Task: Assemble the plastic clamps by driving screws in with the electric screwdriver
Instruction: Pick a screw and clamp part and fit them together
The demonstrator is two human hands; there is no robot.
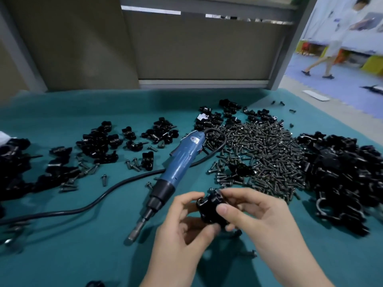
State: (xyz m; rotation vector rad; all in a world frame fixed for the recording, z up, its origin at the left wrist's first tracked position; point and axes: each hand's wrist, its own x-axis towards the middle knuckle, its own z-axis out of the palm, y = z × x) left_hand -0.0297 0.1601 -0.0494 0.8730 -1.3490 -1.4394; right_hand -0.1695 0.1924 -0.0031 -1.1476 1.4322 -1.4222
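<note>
A black plastic clamp [211,210] is held just above the green cloth between both hands. My left hand [182,230] grips it from below and from the left. My right hand [257,216] pinches it from the right, thumb on its front face. The blue electric screwdriver [176,172] lies on the cloth to the left of the hands, its bit pointing toward the front left, and neither hand touches it. A wide heap of dark screws [263,154] lies behind the hands.
The green cloth [62,255] covers the table. Black clamp parts are heaped at the right [342,183], and more clamps lie at the left [99,143] and far left [14,166]. The screwdriver's black cable [93,204] runs leftward. A person [339,36] walks in the background right.
</note>
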